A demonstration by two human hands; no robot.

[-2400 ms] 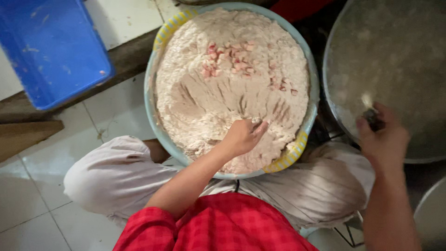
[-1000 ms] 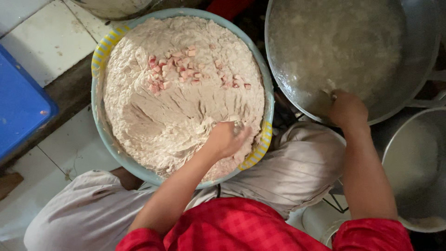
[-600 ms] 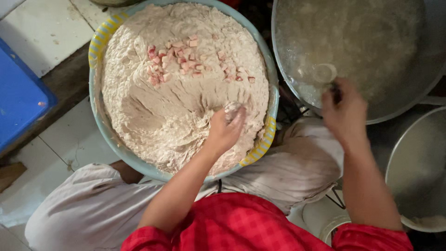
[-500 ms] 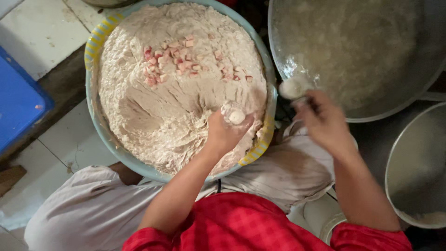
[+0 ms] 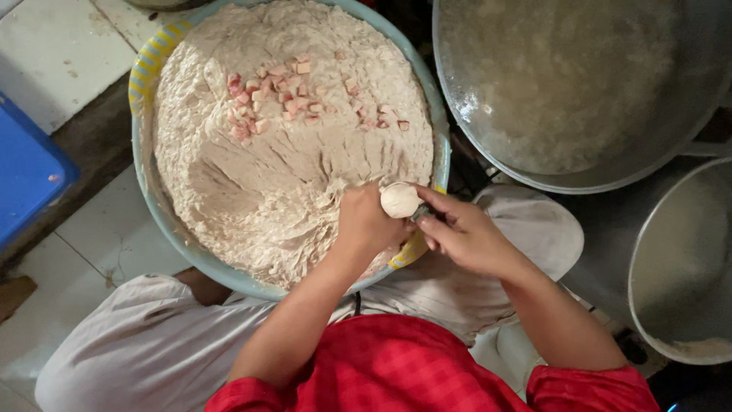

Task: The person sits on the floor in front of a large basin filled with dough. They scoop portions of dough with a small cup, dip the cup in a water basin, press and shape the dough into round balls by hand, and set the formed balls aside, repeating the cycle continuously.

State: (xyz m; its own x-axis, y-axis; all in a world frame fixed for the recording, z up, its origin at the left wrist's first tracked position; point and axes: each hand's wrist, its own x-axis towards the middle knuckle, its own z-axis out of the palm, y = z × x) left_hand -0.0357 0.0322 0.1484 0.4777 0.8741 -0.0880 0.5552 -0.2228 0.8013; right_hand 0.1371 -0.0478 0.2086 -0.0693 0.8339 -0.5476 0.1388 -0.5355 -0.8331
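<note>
Blue plastic stool (image 5: 30, 172) at far left. Round basin (image 5: 164, 229) w/ rough, ridged pale paste (image 5: 282, 152), pink cubes (image 5: 267, 95) on top. Left hand (image 5: 366, 225) squeezes shut in paste; smooth ball (image 5: 399, 200) just above its thumb. Right hand (image 5: 465, 233) – fingers pinched on spoon, touching ball – was over grey metal pot (image 5: 595, 84) 1 s ago.

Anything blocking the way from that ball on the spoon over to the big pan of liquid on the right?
Nothing visible. The ball sits at the bowl's rim, held between left hand and right hand; only a dark gap separates it from the pan.
</note>
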